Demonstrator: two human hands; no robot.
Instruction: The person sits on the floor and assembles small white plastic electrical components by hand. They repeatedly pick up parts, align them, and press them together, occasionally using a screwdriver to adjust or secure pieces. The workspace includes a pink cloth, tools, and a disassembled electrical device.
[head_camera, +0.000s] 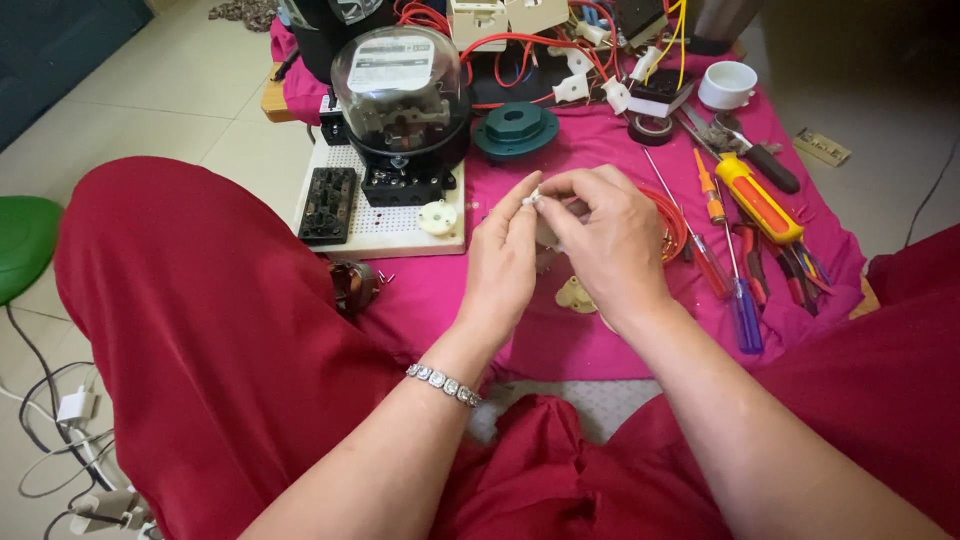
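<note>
My left hand (500, 262) and my right hand (610, 235) meet over a pink cloth (600, 150). Both pinch one small white part (535, 198) between their fingertips; most of it is hidden by the fingers. A silver bracelet (443, 384) sits on my left wrist. A coil of red wire (672, 222) lies just behind my right hand. A cream-coloured piece (574, 296) rests on the cloth under my hands.
An electric meter with a glass dome (402, 95) stands on a white perforated board (385, 225) at the left. A teal round part (515, 128), screwdrivers (725, 260), a yellow-handled tool (760, 200), pliers, a white cup (727, 84) and red wires lie around. My red-clad knees flank the cloth.
</note>
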